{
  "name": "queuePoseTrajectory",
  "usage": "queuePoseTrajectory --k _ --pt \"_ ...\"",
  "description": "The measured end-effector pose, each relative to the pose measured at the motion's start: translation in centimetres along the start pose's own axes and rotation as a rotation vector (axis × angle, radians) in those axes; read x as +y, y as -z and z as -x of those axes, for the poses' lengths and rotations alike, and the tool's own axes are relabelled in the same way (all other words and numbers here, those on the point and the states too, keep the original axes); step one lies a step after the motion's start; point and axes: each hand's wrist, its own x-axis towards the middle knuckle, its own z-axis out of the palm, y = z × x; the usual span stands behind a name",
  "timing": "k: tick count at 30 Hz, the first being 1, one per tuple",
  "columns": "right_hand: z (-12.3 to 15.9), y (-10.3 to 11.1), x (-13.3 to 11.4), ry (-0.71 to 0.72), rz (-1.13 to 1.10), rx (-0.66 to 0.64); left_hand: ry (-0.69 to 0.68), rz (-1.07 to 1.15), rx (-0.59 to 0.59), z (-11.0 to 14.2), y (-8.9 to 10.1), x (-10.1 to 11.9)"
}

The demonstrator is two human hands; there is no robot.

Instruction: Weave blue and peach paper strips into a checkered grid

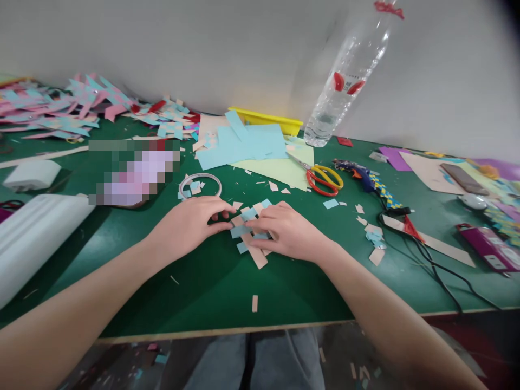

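Note:
A small lattice of woven paper strips (pixel 257 257), pale peach and light blue, lies on the green table in front of me. My left hand (pixel 195 221) is at its left edge, fingers curled, with the thumb tip touching the paper. Over its right side bends my right hand (pixel 286 230), thumb and fingers closed on the strips and covering part of the weave. Just beyond my left hand lies a white tape ring (pixel 200 176) with paper scraps inside it. A single peach strip (pixel 254 303) rests near the table's front edge.
Light blue sheets (pixel 254 143) lie at the back before a yellow tray (pixel 268 120). Scissors (pixel 325 179), a glue gun (pixel 363 176) with a black cable, and a tilted water bottle (pixel 345 81) are to the right. Woven paper pieces (pixel 81 100) pile up at left.

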Motion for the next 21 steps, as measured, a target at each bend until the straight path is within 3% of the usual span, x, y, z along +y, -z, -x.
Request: queuePoseTrajectory --k 15,21 --pt "-0.19 -0.05 0.13 -0.044 -0.08 -0.076 -0.03 0.008 -0.035 0.15 0.52 0.61" --pt "-0.12 -0.09 0.01 0.006 -0.071 0.012 -0.004 0.024 -0.027 0.09 0.9 0.53"
